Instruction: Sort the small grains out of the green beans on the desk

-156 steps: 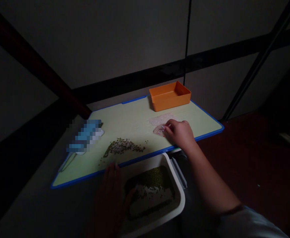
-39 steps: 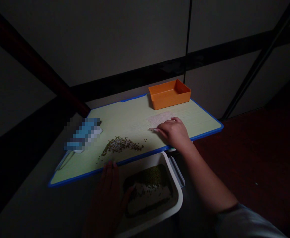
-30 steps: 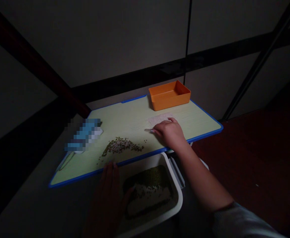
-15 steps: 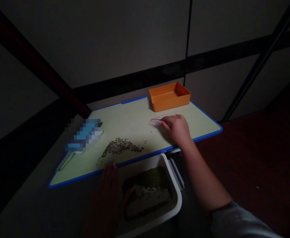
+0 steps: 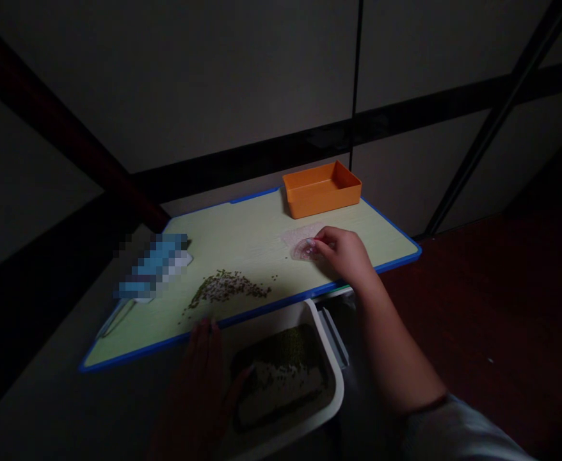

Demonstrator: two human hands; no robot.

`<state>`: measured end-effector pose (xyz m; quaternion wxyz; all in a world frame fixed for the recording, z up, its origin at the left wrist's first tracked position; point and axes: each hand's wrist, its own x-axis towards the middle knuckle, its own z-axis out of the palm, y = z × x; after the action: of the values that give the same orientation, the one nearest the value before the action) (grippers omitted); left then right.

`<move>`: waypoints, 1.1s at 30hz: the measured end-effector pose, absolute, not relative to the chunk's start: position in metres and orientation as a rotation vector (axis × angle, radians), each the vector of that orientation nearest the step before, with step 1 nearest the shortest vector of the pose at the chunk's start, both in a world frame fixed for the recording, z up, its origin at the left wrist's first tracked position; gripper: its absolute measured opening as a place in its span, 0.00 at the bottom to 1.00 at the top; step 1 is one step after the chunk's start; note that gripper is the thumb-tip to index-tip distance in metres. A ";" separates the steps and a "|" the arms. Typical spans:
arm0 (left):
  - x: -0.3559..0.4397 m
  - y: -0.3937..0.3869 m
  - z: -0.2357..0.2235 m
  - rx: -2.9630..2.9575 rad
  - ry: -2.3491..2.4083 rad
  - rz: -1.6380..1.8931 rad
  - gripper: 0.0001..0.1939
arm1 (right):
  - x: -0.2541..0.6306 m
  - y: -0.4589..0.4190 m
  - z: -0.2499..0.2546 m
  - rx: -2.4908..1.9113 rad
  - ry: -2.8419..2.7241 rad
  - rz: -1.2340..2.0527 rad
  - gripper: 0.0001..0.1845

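My right hand (image 5: pixel 341 253) is closed in a pinch on the edge of a clear, round plastic piece (image 5: pixel 304 249), tilted low over the table. A pale, speckled patch (image 5: pixel 296 234) lies beside and behind it; I cannot tell its kind. My left hand (image 5: pixel 204 368) is in shadow at the left side of a white plastic tub (image 5: pixel 337 384). Its fingers are stretched toward the table's near edge and its thumb is spread over the tub. Small green beans (image 5: pixel 288 346) lie in the tub, and a loose pile of green beans (image 5: pixel 226 285) is scattered on the tabletop.
The pale yellow table (image 5: pixel 242 230) has a blue rim. An orange box (image 5: pixel 324 195) stands at its back right. A pixelated blue and white object (image 5: pixel 153 266) lies at the left, near a thin pale strip (image 5: pixel 118 318). A panelled wall (image 5: pixel 242 83) rises behind.
My right hand has shifted slightly down with the clear round piece, which now shows more of its face; the pale patch is more exposed. The whole view has moved slightly.
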<state>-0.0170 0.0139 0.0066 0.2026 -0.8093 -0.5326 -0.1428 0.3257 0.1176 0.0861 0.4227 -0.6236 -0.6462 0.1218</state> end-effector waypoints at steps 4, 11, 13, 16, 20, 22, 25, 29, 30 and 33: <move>-0.017 0.015 0.006 -2.257 -1.476 -0.410 0.46 | 0.316 0.118 0.092 -1.626 -1.697 0.298 0.08; -0.017 0.014 0.006 -2.266 -1.470 -0.409 0.47 | 0.308 0.119 0.100 -1.786 -1.827 0.131 0.11; -0.017 0.014 0.006 -2.264 -1.465 -0.406 0.47 | 0.308 0.120 0.099 -1.827 -1.832 0.086 0.11; -0.016 0.014 0.007 -2.254 -1.479 -0.396 0.47 | 0.307 0.121 0.099 -1.874 -1.816 0.051 0.11; -0.016 0.014 0.007 -2.263 -1.460 -0.398 0.47 | 0.305 0.121 0.100 -1.900 -1.790 0.048 0.12; -0.017 0.014 0.007 -2.264 -1.461 -0.398 0.47 | 0.305 0.120 0.101 -1.899 -1.785 0.055 0.12; -0.017 0.015 0.006 -2.277 -1.493 -0.391 0.46 | 0.306 0.120 0.102 -1.903 -1.778 0.066 0.12; -0.018 0.015 0.005 -2.270 -1.501 -0.412 0.47 | 0.307 0.120 0.102 -1.930 -1.757 0.048 0.12; -0.018 0.015 0.005 -2.270 -1.496 -0.402 0.48 | 0.306 0.121 0.101 -1.932 -1.755 0.040 0.12; -0.018 0.015 0.006 -2.266 -1.487 -0.381 0.47 | 0.303 0.122 0.100 -1.922 -1.764 0.017 0.12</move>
<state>-0.0178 0.0146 0.0062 0.2010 -0.8111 -0.5321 -0.1365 0.3030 0.1221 0.0999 0.2634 -0.7107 -0.6523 0.0063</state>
